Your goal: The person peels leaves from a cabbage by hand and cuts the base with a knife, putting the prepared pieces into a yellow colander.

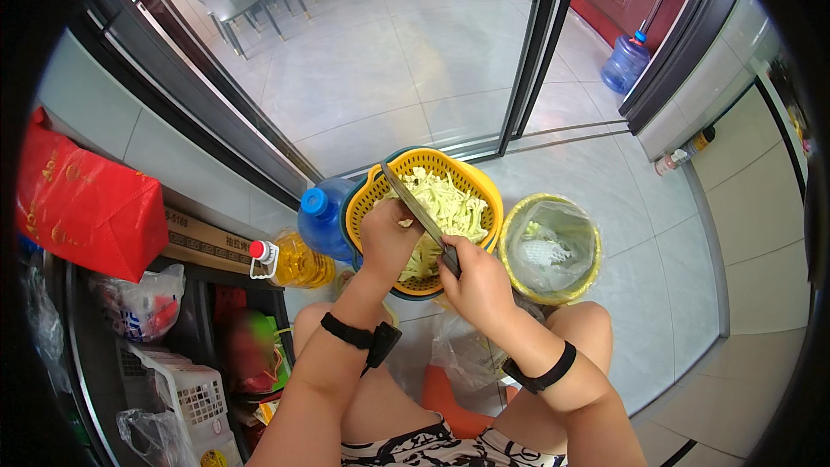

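Observation:
My right hand [476,282] grips the dark handle of a kitchen knife [413,202], whose blade points up and left across a yellow colander [489,198]. Cut cauliflower [447,201] in pale green-white florets and stems fills much of the colander, which sits inside a dark teal basin [353,194]. Over the colander's left side my left hand [389,233] is curled beside the blade. A small pale bit of cauliflower shows at its fingers; the rest of what it holds is hidden. To the right stands a yellow-rimmed bin [598,253] with a clear liner, holding white foam netting and green scraps.
Left of the colander stand a blue water jug [327,217] and a bottle of yellow oil [301,263]. A red bag [91,201] and a white plastic basket [194,395] are farther left. Clear plastic bags [467,350] lie between my legs. A glass sliding door [402,65] rises ahead.

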{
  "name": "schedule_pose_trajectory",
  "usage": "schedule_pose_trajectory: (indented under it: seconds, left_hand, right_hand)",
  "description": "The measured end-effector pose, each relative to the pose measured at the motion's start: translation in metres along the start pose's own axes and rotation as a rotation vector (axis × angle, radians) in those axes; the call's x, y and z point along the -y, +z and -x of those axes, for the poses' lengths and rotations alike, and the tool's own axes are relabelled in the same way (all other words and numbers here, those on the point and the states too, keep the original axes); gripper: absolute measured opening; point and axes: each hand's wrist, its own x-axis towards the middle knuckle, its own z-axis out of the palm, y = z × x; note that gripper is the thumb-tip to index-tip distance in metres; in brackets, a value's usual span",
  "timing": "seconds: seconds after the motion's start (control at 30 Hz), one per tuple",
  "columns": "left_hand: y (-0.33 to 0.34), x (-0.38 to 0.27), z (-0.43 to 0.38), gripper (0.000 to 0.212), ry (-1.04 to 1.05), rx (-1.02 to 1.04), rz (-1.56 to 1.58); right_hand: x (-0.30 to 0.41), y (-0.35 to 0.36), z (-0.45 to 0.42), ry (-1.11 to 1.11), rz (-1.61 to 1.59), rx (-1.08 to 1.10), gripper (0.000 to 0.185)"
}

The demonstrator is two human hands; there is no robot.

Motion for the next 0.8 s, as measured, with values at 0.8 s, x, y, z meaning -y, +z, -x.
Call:
schedule_pose_trajectory:
  seconds: [0.8]
  left_hand:
    - [-0.024, 0.006, -0.018, 0.005, -0.468, 0.066, 0.621]
  right_hand:
    - [-0.019, -0.002, -0.006, 0.299, -0.188, 0.027, 0.029]
